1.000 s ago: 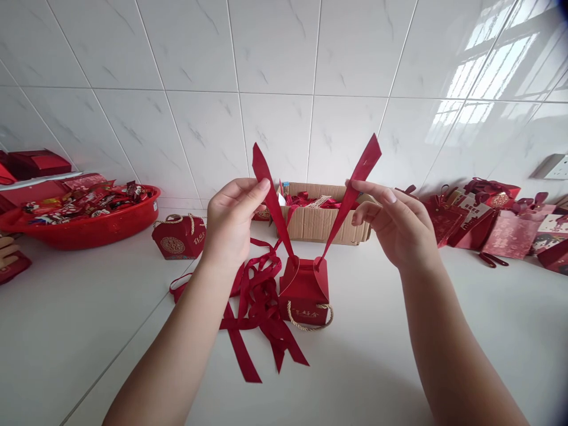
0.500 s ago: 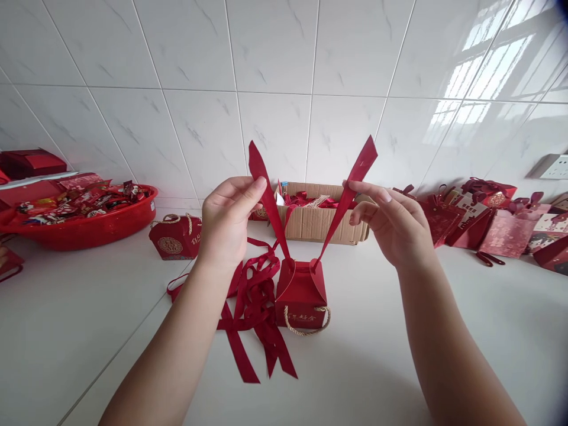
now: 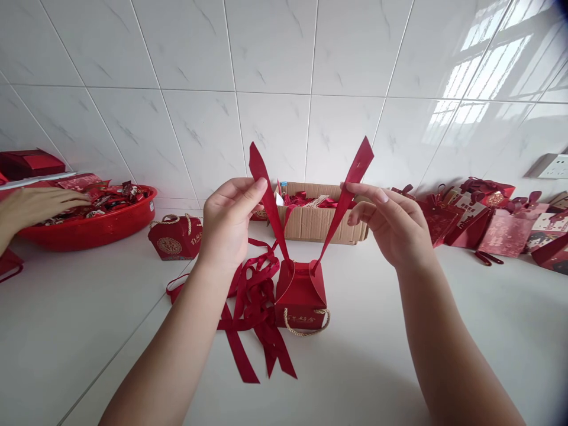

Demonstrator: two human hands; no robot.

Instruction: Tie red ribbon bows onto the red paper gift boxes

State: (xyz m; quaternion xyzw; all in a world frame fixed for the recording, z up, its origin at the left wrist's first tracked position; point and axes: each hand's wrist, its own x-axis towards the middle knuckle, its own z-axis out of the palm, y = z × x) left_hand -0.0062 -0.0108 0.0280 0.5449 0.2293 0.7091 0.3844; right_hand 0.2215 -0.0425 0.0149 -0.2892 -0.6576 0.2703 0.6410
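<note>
A small red gift box [image 3: 302, 299] with a gold rope handle stands on the white table. A dark red ribbon [image 3: 274, 216] runs out of slots in its top, both ends raised in a V. My left hand [image 3: 228, 219] pinches the left end between thumb and finger. The right end is pinched by my right hand [image 3: 393, 222], its other fingers curled loosely. Beside the box, to the left, lies a tangled heap of red ribbons [image 3: 255, 296], partly behind my left forearm.
Behind the hands stands a cardboard box [image 3: 310, 223] of red items. To the left are another red gift box [image 3: 173, 238] and a red basin [image 3: 110, 222] of wrapped candies, with another person's hand [image 3: 42, 204] over it. Several gift boxes [image 3: 512, 231] line the wall at right.
Another person's hand has come in from the left over the candy basin. My hands and the ribbon have hardly moved; the right ribbon end shifted slightly left.
</note>
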